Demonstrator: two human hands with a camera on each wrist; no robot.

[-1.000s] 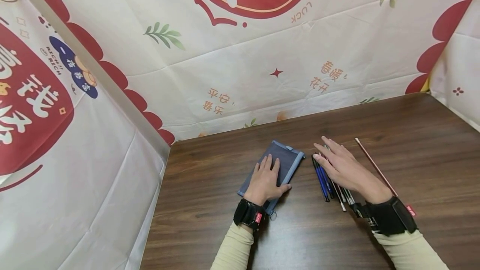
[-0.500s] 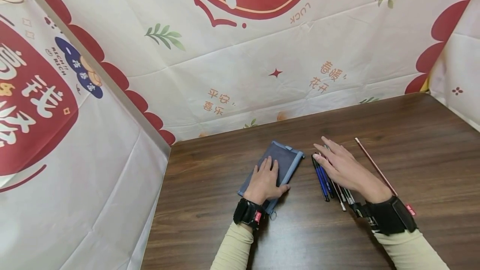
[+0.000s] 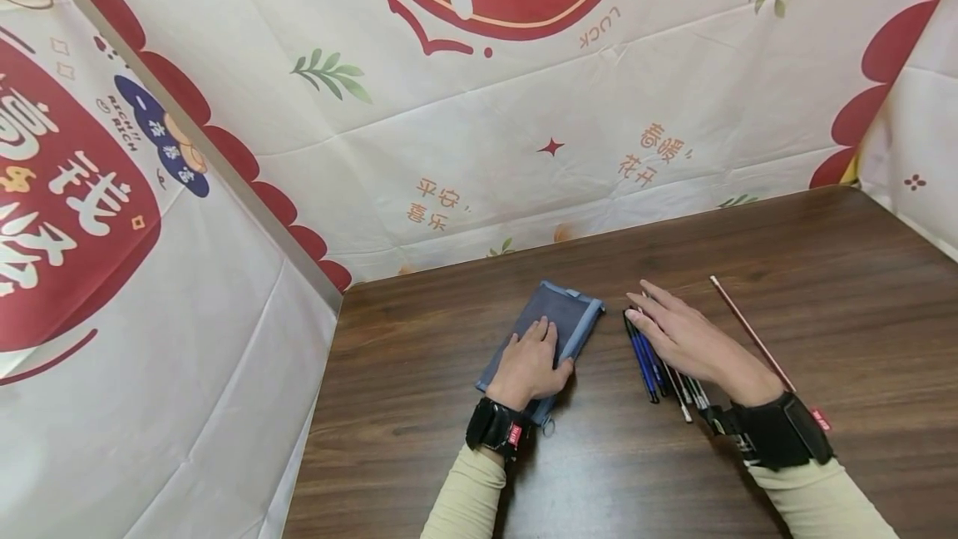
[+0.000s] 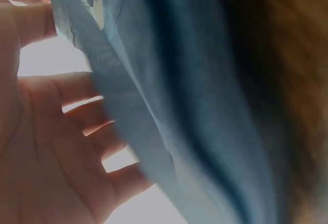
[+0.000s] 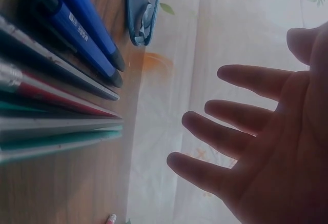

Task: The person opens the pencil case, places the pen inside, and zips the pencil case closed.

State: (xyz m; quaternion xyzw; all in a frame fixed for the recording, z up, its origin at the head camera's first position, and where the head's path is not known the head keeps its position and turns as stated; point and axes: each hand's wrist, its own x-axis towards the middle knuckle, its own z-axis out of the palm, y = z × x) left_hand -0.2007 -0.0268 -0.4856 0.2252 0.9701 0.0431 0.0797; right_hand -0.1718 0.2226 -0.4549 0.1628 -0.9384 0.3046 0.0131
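flat grey-blue zip pouch [image 3: 563, 323] laid diagonally on the table, row of pens [image 3: 659, 364] set side by side just to its right, two blue ones nearest the pouch, tips pointed away

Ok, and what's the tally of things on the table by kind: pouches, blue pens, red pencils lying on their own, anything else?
Pouch: 1
Blue pens: 2
Red pencil lying apart: 1
Other pens: several, partly hidden under the right hand, so no sure count
Total: 4 countable things, plus the hidden bunch
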